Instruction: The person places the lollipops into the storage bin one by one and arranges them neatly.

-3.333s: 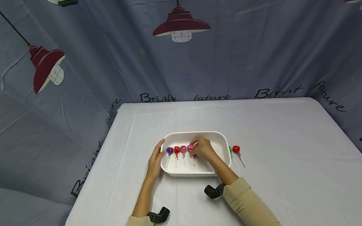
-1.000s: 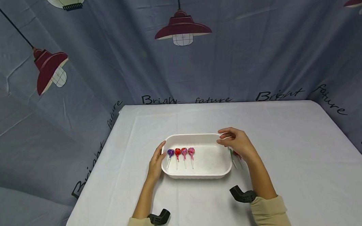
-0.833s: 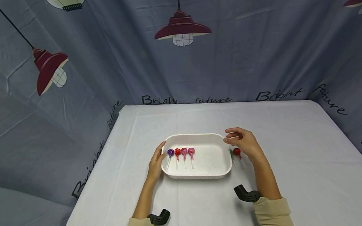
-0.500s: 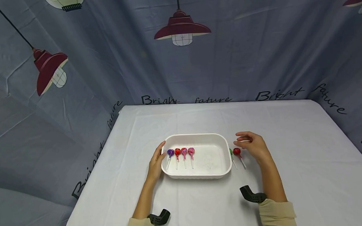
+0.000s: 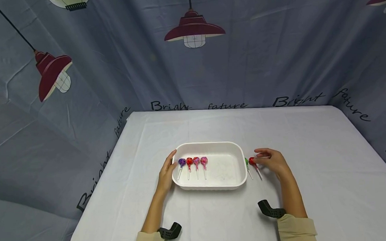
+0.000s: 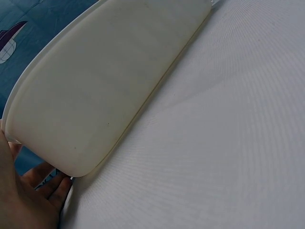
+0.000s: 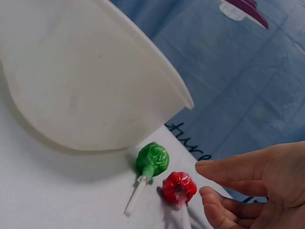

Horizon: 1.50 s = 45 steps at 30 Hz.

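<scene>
My left hand [image 5: 165, 176] grips the left end of a white tray [image 5: 226, 166]. In the left wrist view its thumb is at the rim and its fingers [image 6: 43, 174] lie along the end wall. Inside the tray are a purple lollipop [image 5: 181, 162], a red lollipop [image 5: 189, 161] and two pink lollipops [image 5: 204, 160], side by side at the left. Beyond the right end, my right hand [image 5: 274, 162] hovers beside another red lollipop [image 7: 179, 188]. A small gap shows between its parted fingers and that candy. A green lollipop [image 7: 152, 160] lies between it and the tray.
A white cloth covers the table [image 5: 295, 137]. Behind it hangs a grey-blue curtain [image 5: 258, 58] printed with lamps and lettering. A black wrist device [image 5: 170, 231] is worn on the left arm and a second black device [image 5: 271, 209] on the right.
My right hand has let go of a pink lollipop in the tray, moved right past the rim and lowered beside the outer red lollipop. The left hand stays at the tray.
</scene>
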Each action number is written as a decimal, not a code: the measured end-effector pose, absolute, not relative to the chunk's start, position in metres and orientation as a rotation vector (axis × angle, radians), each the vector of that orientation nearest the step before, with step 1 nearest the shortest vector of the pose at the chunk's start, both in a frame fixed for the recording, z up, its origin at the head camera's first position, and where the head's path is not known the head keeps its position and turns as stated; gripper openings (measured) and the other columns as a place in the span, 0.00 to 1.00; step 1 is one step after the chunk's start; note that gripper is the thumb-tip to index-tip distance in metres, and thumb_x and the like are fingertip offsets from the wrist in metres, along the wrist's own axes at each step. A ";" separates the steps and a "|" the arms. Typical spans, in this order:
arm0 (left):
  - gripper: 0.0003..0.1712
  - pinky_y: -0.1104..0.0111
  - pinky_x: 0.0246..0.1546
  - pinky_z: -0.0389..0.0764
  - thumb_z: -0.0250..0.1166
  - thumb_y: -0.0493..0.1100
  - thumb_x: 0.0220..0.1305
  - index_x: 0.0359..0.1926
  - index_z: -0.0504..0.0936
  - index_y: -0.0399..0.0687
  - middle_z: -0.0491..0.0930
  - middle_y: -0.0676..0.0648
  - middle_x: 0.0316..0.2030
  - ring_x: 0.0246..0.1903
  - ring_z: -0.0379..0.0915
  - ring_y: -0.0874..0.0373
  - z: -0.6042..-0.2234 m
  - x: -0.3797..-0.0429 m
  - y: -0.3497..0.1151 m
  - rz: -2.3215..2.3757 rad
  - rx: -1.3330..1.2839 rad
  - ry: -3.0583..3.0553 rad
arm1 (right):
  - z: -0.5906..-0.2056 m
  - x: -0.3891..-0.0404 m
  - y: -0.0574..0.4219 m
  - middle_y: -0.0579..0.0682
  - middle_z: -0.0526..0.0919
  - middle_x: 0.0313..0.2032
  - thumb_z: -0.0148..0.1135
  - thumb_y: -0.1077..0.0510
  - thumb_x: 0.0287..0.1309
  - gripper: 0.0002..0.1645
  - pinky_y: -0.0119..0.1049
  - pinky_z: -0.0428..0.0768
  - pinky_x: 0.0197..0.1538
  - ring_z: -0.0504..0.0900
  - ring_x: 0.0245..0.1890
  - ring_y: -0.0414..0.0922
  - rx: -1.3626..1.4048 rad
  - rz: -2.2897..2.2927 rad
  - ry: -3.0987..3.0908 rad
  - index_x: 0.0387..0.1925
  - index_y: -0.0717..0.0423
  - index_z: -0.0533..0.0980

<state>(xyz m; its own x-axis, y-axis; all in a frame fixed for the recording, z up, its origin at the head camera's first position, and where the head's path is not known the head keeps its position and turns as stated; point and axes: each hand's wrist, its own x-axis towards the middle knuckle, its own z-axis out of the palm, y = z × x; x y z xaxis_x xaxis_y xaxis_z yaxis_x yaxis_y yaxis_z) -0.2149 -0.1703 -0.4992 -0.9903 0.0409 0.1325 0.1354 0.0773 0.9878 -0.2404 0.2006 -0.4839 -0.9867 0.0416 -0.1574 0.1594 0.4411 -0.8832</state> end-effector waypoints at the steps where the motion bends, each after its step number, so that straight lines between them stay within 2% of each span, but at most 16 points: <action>1: 0.26 0.63 0.68 0.44 0.46 0.33 0.69 0.67 0.61 0.43 0.50 0.38 0.69 0.68 0.41 0.49 -0.499 -0.215 -0.170 -2.076 -0.186 -2.254 | -0.485 -0.240 0.200 0.60 0.78 0.44 0.67 0.58 0.49 0.29 0.33 0.73 0.32 0.75 0.40 0.48 0.178 -1.589 2.559 0.54 0.65 0.72; 4: 0.26 0.63 0.68 0.45 0.46 0.33 0.69 0.67 0.61 0.42 0.51 0.38 0.68 0.68 0.42 0.49 -0.500 -0.216 -0.171 -2.081 -0.195 -2.243 | -0.488 -0.240 0.199 0.64 0.77 0.45 0.65 0.60 0.51 0.29 0.33 0.75 0.35 0.74 0.40 0.48 0.161 -1.570 2.526 0.55 0.68 0.70; 10: 0.26 0.63 0.68 0.44 0.45 0.34 0.69 0.68 0.60 0.44 0.49 0.40 0.69 0.69 0.39 0.49 -0.500 -0.216 -0.171 -2.108 -0.174 -2.259 | -0.492 -0.239 0.196 0.65 0.77 0.46 0.65 0.63 0.51 0.28 0.33 0.74 0.32 0.74 0.38 0.48 0.196 -1.519 2.517 0.55 0.68 0.70; 28: 0.26 0.65 0.68 0.46 0.47 0.34 0.69 0.67 0.61 0.44 0.51 0.39 0.69 0.68 0.42 0.50 -0.500 -0.216 -0.170 -2.106 -0.159 -2.234 | -0.498 -0.239 0.194 0.63 0.78 0.42 0.64 0.66 0.50 0.25 0.31 0.78 0.30 0.75 0.32 0.45 0.225 -1.516 2.520 0.52 0.68 0.72; 45: 0.26 0.66 0.67 0.46 0.47 0.33 0.68 0.67 0.61 0.44 0.51 0.39 0.69 0.68 0.43 0.51 -0.500 -0.216 -0.170 -2.129 -0.160 -2.220 | -0.497 -0.237 0.192 0.65 0.76 0.45 0.63 0.66 0.51 0.25 0.29 0.77 0.31 0.75 0.37 0.49 0.258 -1.514 2.541 0.52 0.67 0.72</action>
